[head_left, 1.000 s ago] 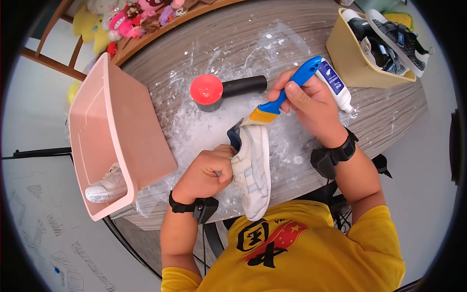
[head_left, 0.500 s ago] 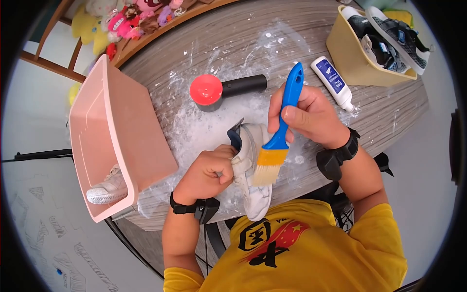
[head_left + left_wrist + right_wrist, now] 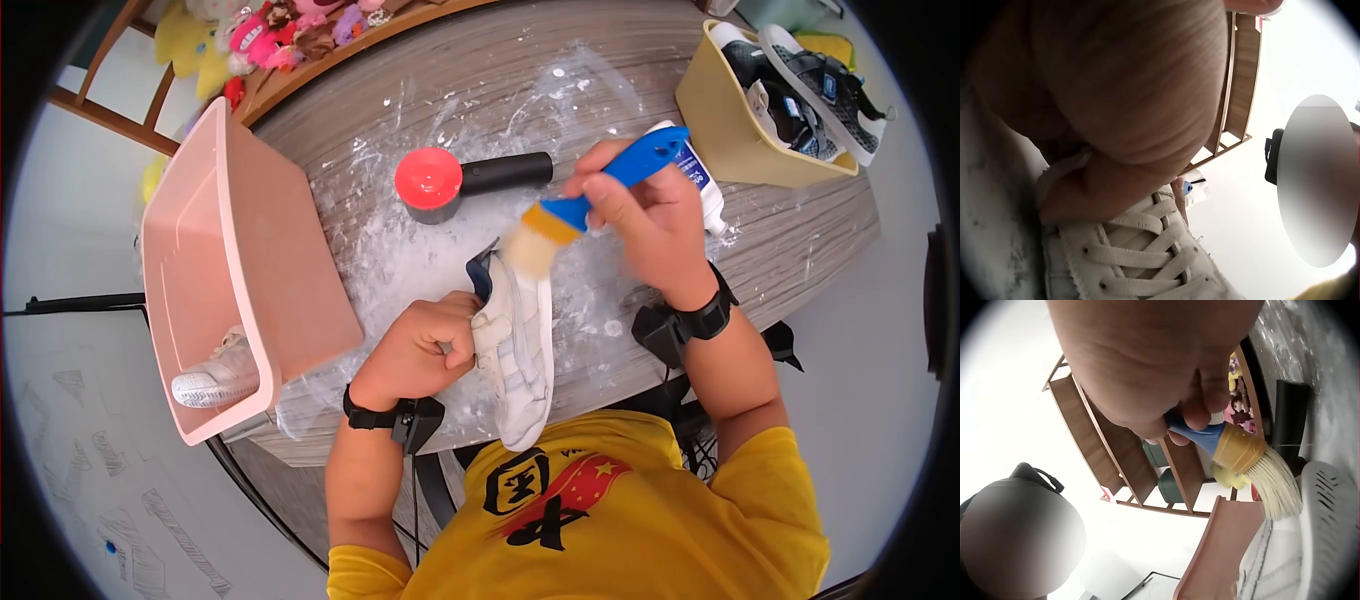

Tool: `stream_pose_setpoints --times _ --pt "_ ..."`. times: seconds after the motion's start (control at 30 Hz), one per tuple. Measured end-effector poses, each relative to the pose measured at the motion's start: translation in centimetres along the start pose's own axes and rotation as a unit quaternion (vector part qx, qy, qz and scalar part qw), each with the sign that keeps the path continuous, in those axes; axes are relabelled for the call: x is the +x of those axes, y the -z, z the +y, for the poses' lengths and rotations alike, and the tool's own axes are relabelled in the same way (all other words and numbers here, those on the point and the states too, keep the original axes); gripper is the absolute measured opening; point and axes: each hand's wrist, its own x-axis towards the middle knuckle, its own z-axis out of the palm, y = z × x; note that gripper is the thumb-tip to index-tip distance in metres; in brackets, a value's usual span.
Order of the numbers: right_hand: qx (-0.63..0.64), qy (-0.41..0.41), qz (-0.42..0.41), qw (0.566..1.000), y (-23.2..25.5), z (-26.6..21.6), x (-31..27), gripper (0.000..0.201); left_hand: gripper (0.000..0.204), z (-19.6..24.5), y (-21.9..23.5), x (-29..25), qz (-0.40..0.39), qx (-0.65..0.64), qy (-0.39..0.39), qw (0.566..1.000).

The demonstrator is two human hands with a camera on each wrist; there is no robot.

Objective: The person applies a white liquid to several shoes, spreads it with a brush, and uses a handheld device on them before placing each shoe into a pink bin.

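Observation:
My left hand [image 3: 415, 345] grips a white lace-up sneaker [image 3: 515, 375] at its opening, with the fingers partly hidden inside. The sneaker lies on its side, toe toward me, dark lining showing at the heel. Close up in the left wrist view, its laces [image 3: 1129, 257] run below my curled thumb. In my right hand [image 3: 655, 230] is a paintbrush [image 3: 560, 217] with a blue handle, a yellow band and pale bristles. The bristles touch the sneaker near the heel, beside the sole [image 3: 1330, 519] in the right wrist view.
White residue covers much of the wood-grain table [image 3: 340, 180]. Beyond the sneaker lies a black handled device with a red round top [image 3: 428, 178]. A pink bin [image 3: 290, 250] holding another white shoe [image 3: 222, 372] stands left. A white-and-blue bottle [image 3: 712, 205] and a yellow bin [image 3: 735, 130] of shoes are right.
The brush swept down the sneaker's side toward the toe, then came back up to the heel, its handle tilting right again. My left hand and the sneaker have stayed nearly in place.

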Motion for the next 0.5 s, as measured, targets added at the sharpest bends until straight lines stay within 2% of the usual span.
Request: stream_pose_setpoints --times 0.1,0.13,0.23,0.33,0.43,0.47,0.5 --pt "-0.054 0.116 0.036 0.991 0.3 0.8 0.6 0.015 0.029 -0.4 0.1 0.1 -0.005 -0.001 -0.011 1.000" --pt "-0.016 0.082 0.068 0.994 -0.2 0.3 0.5 0.012 0.028 -0.5 0.1 0.0 -0.005 -0.002 -0.020 1.000" --pt "0.079 -0.014 0.070 0.994 0.3 -0.3 0.7 0.014 0.024 -0.1 0.0 0.1 0.004 -0.048 -0.003 0.999" --pt "0.159 -0.105 0.027 0.981 0.6 -0.7 0.8 0.017 0.022 0.1 0.0 -0.3 0.020 -0.067 0.037 0.997" --pt "0.130 -0.225 -0.110 0.959 0.9 -1.7 0.8 0.021 0.023 0.8 -0.3 -0.2 0.040 -0.078 0.041 0.995" --pt "0.108 -0.248 -0.127 0.954 0.6 -1.8 0.8 0.022 0.024 0.9 -0.3 -0.2 0.036 -0.080 0.036 0.996" --pt "0.117 -0.236 -0.139 0.955 0.4 -1.6 0.8 0.022 0.025 0.9 -0.3 -0.1 0.032 -0.082 0.029 0.996"
